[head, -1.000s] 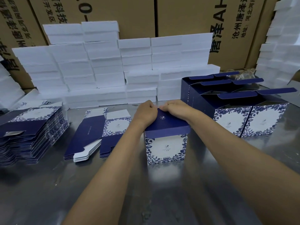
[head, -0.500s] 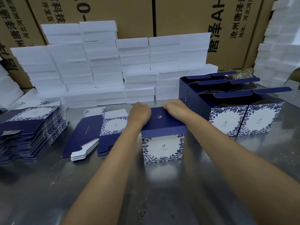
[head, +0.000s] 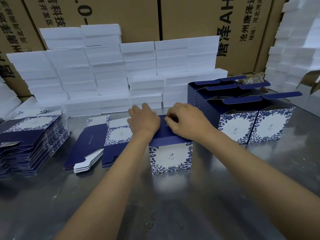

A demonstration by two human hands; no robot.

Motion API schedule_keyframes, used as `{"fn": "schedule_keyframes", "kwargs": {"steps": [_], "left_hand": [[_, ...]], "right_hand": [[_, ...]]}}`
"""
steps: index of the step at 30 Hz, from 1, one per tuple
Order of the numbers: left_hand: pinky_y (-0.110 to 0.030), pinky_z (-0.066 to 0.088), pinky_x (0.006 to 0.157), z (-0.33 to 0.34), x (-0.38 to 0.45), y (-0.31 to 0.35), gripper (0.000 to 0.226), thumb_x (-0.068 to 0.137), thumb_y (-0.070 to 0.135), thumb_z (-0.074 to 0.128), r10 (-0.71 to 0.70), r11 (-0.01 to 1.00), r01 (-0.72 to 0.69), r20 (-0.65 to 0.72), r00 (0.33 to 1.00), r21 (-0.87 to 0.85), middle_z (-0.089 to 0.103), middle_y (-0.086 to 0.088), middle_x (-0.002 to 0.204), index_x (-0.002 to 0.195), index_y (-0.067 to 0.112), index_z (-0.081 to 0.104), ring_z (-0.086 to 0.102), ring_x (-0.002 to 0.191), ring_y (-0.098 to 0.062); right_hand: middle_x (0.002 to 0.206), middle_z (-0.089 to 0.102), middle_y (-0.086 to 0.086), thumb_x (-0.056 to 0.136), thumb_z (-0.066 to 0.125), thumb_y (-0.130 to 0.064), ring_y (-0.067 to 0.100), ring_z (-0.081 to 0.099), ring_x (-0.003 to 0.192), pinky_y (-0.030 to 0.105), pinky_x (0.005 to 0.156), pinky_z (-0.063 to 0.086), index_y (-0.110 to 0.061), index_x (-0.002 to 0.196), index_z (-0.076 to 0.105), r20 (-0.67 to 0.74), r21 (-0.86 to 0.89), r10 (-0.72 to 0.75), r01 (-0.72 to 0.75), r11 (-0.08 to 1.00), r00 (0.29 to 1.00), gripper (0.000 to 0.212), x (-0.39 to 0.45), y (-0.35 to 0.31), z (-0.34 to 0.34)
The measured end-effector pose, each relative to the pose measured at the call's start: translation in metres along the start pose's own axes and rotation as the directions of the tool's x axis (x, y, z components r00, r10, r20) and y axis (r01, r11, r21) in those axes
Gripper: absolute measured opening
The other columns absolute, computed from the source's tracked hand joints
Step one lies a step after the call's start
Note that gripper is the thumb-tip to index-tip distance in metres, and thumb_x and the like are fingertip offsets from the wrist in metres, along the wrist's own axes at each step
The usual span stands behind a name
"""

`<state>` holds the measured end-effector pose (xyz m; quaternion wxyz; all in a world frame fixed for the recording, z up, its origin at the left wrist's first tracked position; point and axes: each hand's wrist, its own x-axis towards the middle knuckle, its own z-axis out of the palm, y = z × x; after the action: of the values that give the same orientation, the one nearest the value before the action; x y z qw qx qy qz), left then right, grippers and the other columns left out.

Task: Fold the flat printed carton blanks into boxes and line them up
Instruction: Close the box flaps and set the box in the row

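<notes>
Two bare forearms, left hand [head: 144, 118], right hand [head: 187, 120], no sleeves

On the reflective steel table [head: 121, 205], at centre: a folded navy-and-white floral carton box [head: 171, 157], left hand [head: 144, 119] on its top at the left, right hand [head: 187, 122] on its top at the right. Left of the box, two low stacks of flat printed carton blanks [head: 97, 144]. Further left, at the table's edge, a taller pile of flat blanks [head: 31, 142]. Right of the box and slightly behind, a row of open-topped folded cartons [head: 245, 123], side by side. Behind everything, stacked white foam slabs [head: 112, 71]; behind those, large brown corrugated shipping cartons [head: 138, 16]. At far right, a further foam stack [head: 297, 49].
</notes>
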<state>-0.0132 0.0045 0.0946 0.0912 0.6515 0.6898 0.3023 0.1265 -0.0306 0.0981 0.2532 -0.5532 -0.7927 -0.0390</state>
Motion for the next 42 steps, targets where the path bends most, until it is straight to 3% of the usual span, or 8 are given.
{"fn": "schedule_keyframes", "kwargs": {"steps": [6,9,12,15,21,32,39,42], "left_hand": [[-0.041,0.046,0.083,-0.007,-0.025,-0.007,0.011,0.096,0.007,0.051,0.21,0.895,-0.217,-0.061,0.976,-0.391,0.061,-0.01,0.083,0.107,0.009,0.053,0.055,0.093,-0.03],[-0.027,0.043,0.089,-0.007,-0.045,-0.021,0.006,0.095,0.015,0.063,0.217,0.819,-0.204,-0.04,0.975,-0.536,0.061,0.004,0.092,0.096,0.011,0.058,0.057,0.1,-0.016],[-0.005,0.031,0.094,-0.008,-0.061,-0.033,0.013,0.088,0.019,0.074,0.282,0.763,-0.221,0.004,0.959,-0.607,0.055,0.011,0.112,0.093,0.014,0.064,0.047,0.113,0.01],[0.005,0.025,0.095,-0.009,-0.069,-0.04,0.02,0.082,0.018,0.08,0.299,0.726,-0.165,0.091,0.95,-0.667,0.041,0.016,0.139,0.098,0.013,0.068,0.032,0.127,0.022],[-0.003,0.04,0.089,-0.007,-0.078,-0.048,0.026,0.078,0.006,0.08,0.347,0.634,-0.126,0.135,0.928,-0.763,0.036,0.015,0.152,0.101,0.009,0.069,0.045,0.123,0.018],[-0.004,0.04,0.09,0.011,-0.083,-0.05,0.023,0.069,0.029,0.078,0.309,0.502,-0.184,-0.023,0.951,-0.845,0.046,0.015,0.148,0.089,0.019,0.073,0.045,0.127,0.016],[-0.028,0.049,0.097,0.003,-0.081,-0.069,0.013,0.076,0.021,0.081,0.355,0.394,-0.081,0.07,0.932,-0.916,0.05,0.022,0.147,0.086,0.029,0.078,0.041,0.141,-0.005],[-0.065,0.04,0.099,-0.001,-0.081,-0.067,0.014,0.074,0.027,0.082,0.341,0.457,-0.072,0.1,0.935,-0.887,0.048,0.024,0.147,0.087,0.03,0.077,0.042,0.142,-0.017]], "right_hand": [[0.109,0.068,0.003,0.106,0.022,-0.048,0.028,0.058,0.104,0.039,0.086,0.043,-0.016,0.108,0.067,-0.064,-0.132,-0.033,0.024,0.991,0.997,0.055,-0.038,-0.01,0.007],[0.101,0.071,-0.003,0.104,0.033,-0.048,0.022,0.059,0.098,0.037,0.088,0.038,-0.018,0.101,0.072,-0.213,-0.103,-0.058,0.036,0.994,0.975,0.049,-0.046,-0.009,0.016],[0.107,0.07,-0.011,0.098,0.064,-0.033,0.004,0.056,0.106,0.027,0.097,0.037,-0.02,0.101,0.078,-0.219,0.501,0.11,0.015,0.865,0.97,0.02,-0.051,0.001,0.019],[0.127,0.064,-0.012,0.092,0.071,-0.022,-0.012,0.049,0.121,0.014,0.104,0.033,-0.019,0.105,0.08,-0.038,0.757,0.135,-0.059,0.651,0.99,0.015,-0.058,0.012,0.016],[0.139,0.06,-0.014,0.086,0.077,-0.01,-0.009,0.035,0.14,0.018,0.117,0.027,-0.015,0.11,0.077,0.107,0.851,0.054,-0.119,0.511,0.993,0.024,-0.069,0.02,0.012],[0.124,0.068,-0.008,0.08,0.082,-0.006,-0.001,0.042,0.138,0.023,0.117,0.029,-0.022,0.092,0.077,-0.036,0.838,0.166,-0.061,0.542,0.985,0.02,-0.068,0.01,0.022],[0.122,0.071,-0.011,0.08,0.081,-0.006,-0.007,0.044,0.135,0.017,0.113,0.032,-0.023,0.095,0.08,-0.009,0.858,0.133,-0.06,0.511,0.991,0.023,-0.069,0.021,0.021],[0.121,0.07,-0.011,0.082,0.08,-0.005,-0.003,0.045,0.136,0.017,0.113,0.032,-0.023,0.097,0.078,-0.036,0.82,0.111,-0.035,0.571,0.993,0.024,-0.068,0.02,0.019]]}}
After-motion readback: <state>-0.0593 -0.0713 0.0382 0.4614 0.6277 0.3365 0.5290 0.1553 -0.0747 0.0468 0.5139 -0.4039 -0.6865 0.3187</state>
